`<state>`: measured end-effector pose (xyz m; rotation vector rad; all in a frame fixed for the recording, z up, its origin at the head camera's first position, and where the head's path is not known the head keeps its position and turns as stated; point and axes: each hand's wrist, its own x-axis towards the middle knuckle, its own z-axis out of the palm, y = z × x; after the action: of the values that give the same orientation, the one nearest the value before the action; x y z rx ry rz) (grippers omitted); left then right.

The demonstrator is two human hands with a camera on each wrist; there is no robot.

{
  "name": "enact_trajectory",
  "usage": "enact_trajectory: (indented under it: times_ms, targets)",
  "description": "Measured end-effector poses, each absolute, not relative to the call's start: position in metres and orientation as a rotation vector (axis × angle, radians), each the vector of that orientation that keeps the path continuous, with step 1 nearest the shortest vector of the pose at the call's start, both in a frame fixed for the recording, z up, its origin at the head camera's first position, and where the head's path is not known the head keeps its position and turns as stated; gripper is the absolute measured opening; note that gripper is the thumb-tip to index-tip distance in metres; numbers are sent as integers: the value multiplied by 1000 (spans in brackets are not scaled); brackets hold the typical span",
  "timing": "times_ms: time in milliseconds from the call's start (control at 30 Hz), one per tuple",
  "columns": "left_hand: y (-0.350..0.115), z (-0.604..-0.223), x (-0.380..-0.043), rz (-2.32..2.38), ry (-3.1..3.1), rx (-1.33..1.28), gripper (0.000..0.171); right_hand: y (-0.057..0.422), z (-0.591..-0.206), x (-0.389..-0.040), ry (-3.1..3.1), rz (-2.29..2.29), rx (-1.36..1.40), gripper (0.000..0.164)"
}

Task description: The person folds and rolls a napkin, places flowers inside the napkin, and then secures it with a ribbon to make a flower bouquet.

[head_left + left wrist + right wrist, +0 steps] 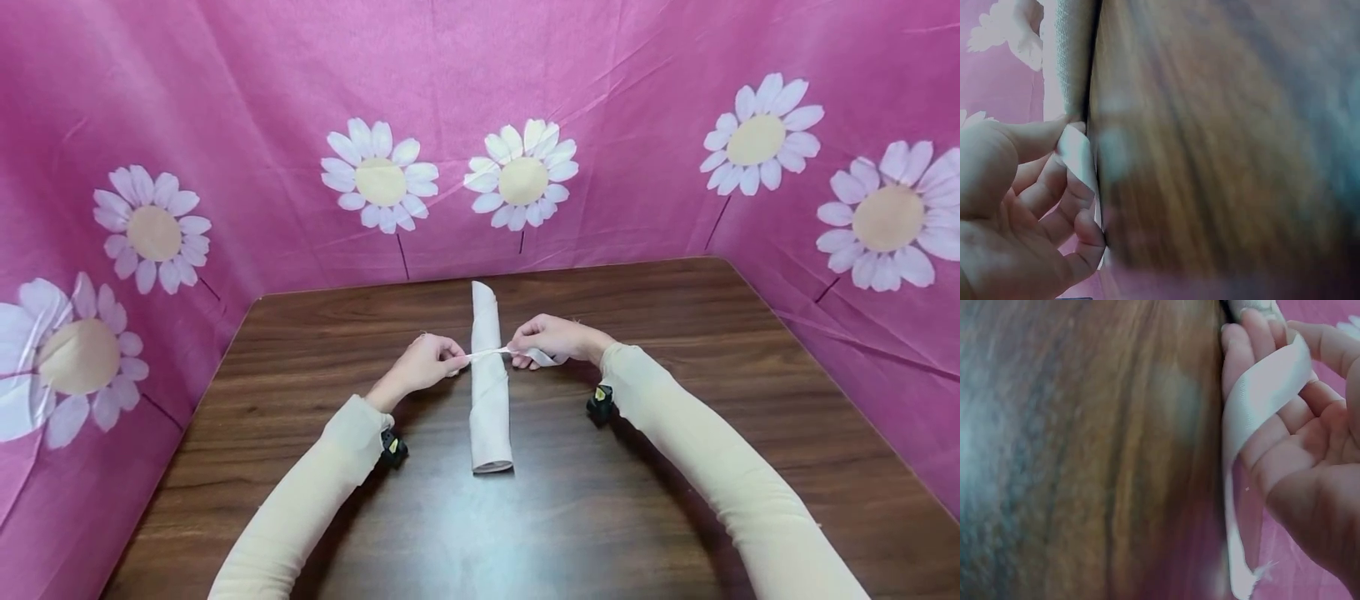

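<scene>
A rolled-up pale cloth [491,417] lies lengthwise on the table, its open spiral end toward me. Across its middle runs a white ribbon [489,353]. My left hand [429,362] pinches the ribbon between thumb and index finger, close to the roll's left side; a short end shows past the fingertips in the left wrist view. On the right side, my right hand [557,338] pinches the other part of the ribbon. In the right wrist view a longer tail of ribbon [1266,387] curves down past the palm to a frayed end.
The brown wood-grain table [315,325] has a rounded far corner. Behind and beside it hangs a pink cloth [450,67] printed with large white daisies. A small black device [600,405] sits at each wrist, below the pale sleeves.
</scene>
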<state>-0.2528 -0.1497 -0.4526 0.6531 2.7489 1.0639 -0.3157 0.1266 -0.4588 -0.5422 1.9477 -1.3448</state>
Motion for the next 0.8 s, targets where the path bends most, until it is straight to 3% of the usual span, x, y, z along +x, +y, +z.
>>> enact_trajectory:
  times_ms: [300,600,800]
  targets:
    - [-151,-449,-256,1040,2631,557,12,126,-464,-320,1808,-1401,-332,20]
    - [-151,-445,-260,965,2640,515,12,130,-467,-321,1760,-1426,-309,17]
    - [-154,-442,-262,911,2634,591,25,131,-471,-321,1748,-1451,-288,16]
